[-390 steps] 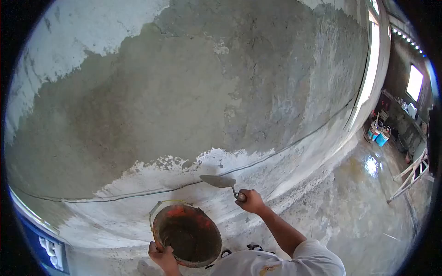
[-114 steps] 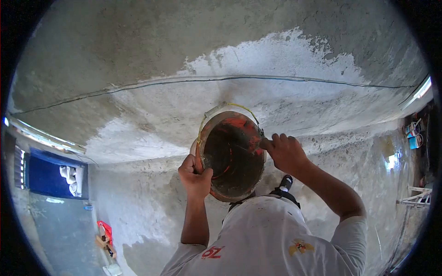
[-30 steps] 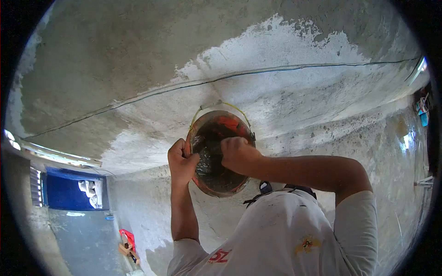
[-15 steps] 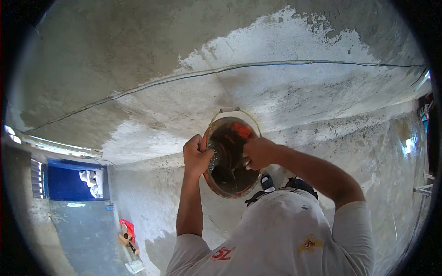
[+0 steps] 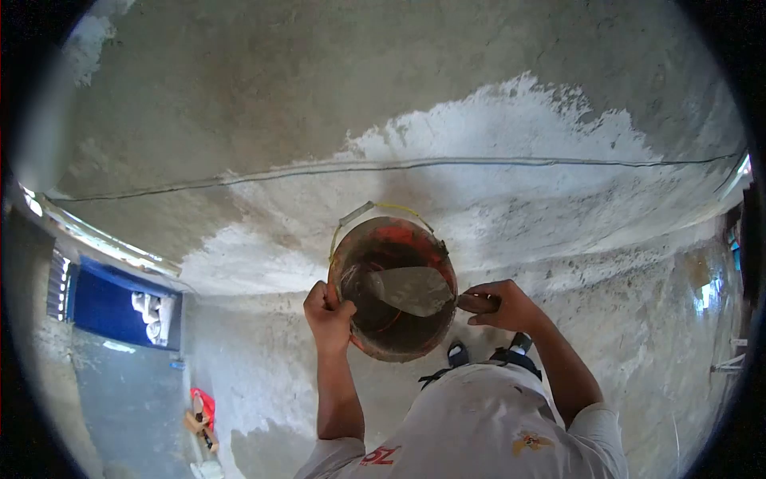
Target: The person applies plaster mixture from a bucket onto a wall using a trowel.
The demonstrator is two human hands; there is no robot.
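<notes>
An orange-red bucket, its inside coated with grey material, is held up in front of my body. My left hand grips the bucket's left rim, thumb over the edge. By the right rim, my right hand is closed around the handle of a trowel. The trowel's flat, smeared blade lies across the bucket's opening. A wire handle with a grip arches over the bucket's far side.
A partly wet plastered wall with a cable along it lies ahead. At the left are a blue-framed opening and a red item near the floor. My sandalled foot shows below the bucket.
My right hand has moved from inside the bucket to outside its right rim, bringing the trowel blade into view. The bucket and my left hand sit lower in view.
</notes>
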